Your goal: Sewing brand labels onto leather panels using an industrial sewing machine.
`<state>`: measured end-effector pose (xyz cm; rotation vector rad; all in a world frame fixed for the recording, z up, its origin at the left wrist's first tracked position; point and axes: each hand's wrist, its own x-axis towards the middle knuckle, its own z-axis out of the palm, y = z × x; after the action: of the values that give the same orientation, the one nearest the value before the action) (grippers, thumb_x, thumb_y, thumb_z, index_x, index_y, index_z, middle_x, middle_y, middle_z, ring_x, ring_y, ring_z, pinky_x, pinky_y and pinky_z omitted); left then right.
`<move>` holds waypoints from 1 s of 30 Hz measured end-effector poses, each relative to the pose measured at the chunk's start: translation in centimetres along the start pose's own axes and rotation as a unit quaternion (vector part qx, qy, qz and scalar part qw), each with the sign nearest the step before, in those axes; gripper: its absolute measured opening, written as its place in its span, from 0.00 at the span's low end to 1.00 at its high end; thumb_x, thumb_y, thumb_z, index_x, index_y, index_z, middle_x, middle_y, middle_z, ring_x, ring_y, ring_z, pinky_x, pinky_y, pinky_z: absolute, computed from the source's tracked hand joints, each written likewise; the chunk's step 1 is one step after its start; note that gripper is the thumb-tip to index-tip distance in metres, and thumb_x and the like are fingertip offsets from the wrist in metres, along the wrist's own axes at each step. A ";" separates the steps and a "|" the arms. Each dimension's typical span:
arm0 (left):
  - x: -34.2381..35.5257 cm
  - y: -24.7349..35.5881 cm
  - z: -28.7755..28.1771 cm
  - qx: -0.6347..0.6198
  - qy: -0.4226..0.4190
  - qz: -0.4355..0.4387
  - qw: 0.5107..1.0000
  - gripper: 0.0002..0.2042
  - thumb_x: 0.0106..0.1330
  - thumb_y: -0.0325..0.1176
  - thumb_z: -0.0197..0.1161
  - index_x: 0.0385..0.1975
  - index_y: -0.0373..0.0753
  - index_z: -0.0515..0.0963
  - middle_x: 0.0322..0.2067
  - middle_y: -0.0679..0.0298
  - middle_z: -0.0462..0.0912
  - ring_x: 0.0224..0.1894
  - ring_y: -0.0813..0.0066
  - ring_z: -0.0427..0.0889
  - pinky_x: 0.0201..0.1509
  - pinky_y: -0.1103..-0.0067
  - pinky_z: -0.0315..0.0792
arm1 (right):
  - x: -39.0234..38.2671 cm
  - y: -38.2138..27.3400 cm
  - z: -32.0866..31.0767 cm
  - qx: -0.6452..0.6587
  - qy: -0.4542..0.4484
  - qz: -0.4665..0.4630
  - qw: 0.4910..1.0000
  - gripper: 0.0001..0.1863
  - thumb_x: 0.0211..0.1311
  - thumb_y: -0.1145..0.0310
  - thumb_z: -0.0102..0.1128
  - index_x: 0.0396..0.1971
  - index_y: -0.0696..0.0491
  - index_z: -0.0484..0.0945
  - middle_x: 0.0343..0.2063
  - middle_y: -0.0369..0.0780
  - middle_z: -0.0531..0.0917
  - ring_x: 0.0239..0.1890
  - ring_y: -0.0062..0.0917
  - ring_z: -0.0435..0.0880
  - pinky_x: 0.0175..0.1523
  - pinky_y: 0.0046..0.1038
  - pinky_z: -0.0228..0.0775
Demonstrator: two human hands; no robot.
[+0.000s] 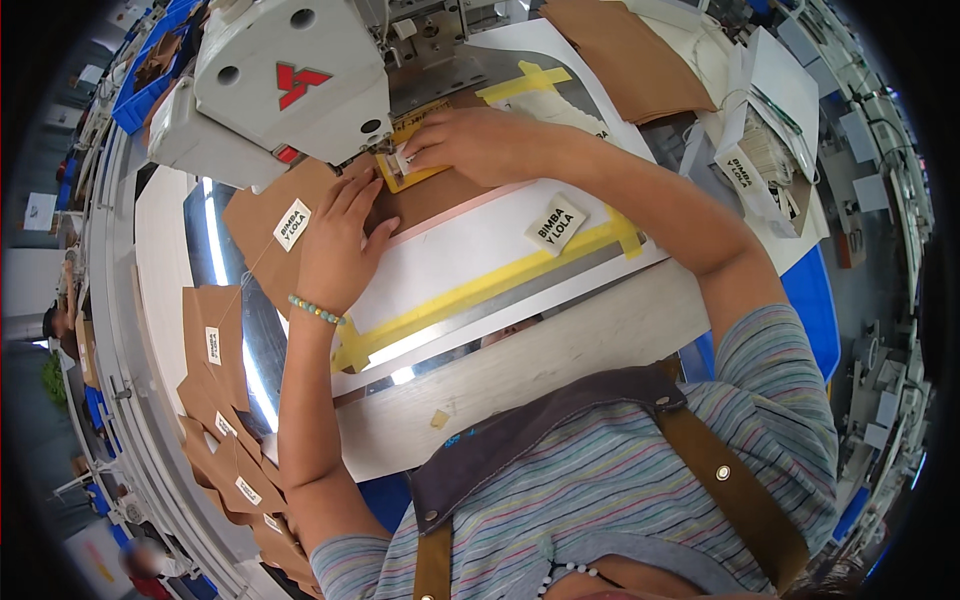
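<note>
A brown sheet of material [432, 207] lies beneath the sewing machine's needle area. My left hand [342, 232] rests on it at the left, open, fingers stretched toward the presser foot [383, 147]. On the needle's right, my right hand [478, 146] has bent fingers, with the tips pinched at a small white label [401, 160]. That label sits inside a yellow frame [416, 181] laid over the brown sheet. Part of the frame is hidden under my right hand. Another brown piece with a white label [291, 225] lies left of my left hand, partly under it.
The white sewing machine head [300, 75] hangs over the work. Thread-linked brown pieces [212, 400] trail down the left. A loose white label [556, 224] lies on the taped white board [450, 258]. Stacked brown pieces [640, 65] and a box of labels [760, 165] stand at far right.
</note>
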<state>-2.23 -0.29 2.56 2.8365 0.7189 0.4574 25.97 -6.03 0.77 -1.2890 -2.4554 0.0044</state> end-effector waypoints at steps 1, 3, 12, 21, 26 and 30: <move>0.0 -0.1 -0.1 0.001 0.005 0.006 1.000 0.25 0.70 0.34 0.70 0.64 0.31 0.78 0.67 0.51 0.81 0.70 0.48 0.75 0.73 0.62 0.72 | 0.0 0.0 0.0 -0.001 0.005 0.001 1.000 0.20 0.68 0.79 0.54 0.55 0.49 0.88 0.61 0.36 0.85 0.66 0.35 0.79 0.68 0.36 0.77; 0.0 -0.4 -0.2 0.003 -0.007 0.011 1.000 0.24 0.70 0.34 0.70 0.64 0.31 0.79 0.67 0.51 0.80 0.70 0.48 0.75 0.73 0.62 0.72 | 0.0 -0.1 0.0 -0.001 0.014 0.008 1.000 0.19 0.68 0.78 0.55 0.53 0.49 0.88 0.59 0.37 0.86 0.66 0.35 0.80 0.67 0.36 0.77; 0.2 -0.4 -0.5 -0.018 -0.008 0.005 1.000 0.24 0.70 0.34 0.70 0.63 0.31 0.79 0.66 0.50 0.81 0.68 0.47 0.77 0.70 0.61 0.74 | 1.0 0.3 -0.1 0.024 -0.017 0.027 0.999 0.21 0.65 0.80 0.56 0.53 0.48 0.90 0.61 0.40 0.85 0.65 0.37 0.82 0.68 0.38 0.77; -0.6 -1.5 -1.1 -0.008 0.004 -0.001 1.000 0.24 0.69 0.30 0.70 0.63 0.31 0.79 0.65 0.50 0.82 0.65 0.48 0.79 0.67 0.63 0.77 | 2.2 1.7 0.2 0.036 -0.019 0.059 0.997 0.24 0.61 0.81 0.56 0.52 0.49 0.91 0.62 0.41 0.85 0.67 0.39 0.80 0.70 0.38 0.75; -0.5 -1.7 -0.8 -0.007 0.010 -0.001 1.000 0.23 0.69 0.27 0.68 0.64 0.31 0.79 0.65 0.51 0.81 0.64 0.49 0.80 0.65 0.64 0.79 | 2.3 1.0 -0.8 0.011 -0.032 0.081 0.996 0.22 0.63 0.81 0.56 0.53 0.50 0.90 0.63 0.39 0.85 0.67 0.39 0.81 0.70 0.38 0.75; -0.7 -2.1 -1.0 -0.018 0.011 -0.008 1.000 0.22 0.68 0.31 0.71 0.61 0.32 0.81 0.63 0.50 0.83 0.67 0.46 0.78 0.70 0.60 0.74 | -0.9 -0.5 -3.6 0.030 -0.061 0.131 0.989 0.19 0.67 0.79 0.56 0.52 0.52 0.90 0.62 0.38 0.85 0.66 0.37 0.82 0.69 0.39 0.76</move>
<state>-4.03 1.31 2.82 2.7958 0.7285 0.4945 27.21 -7.66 3.97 -1.6178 -2.3445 0.2300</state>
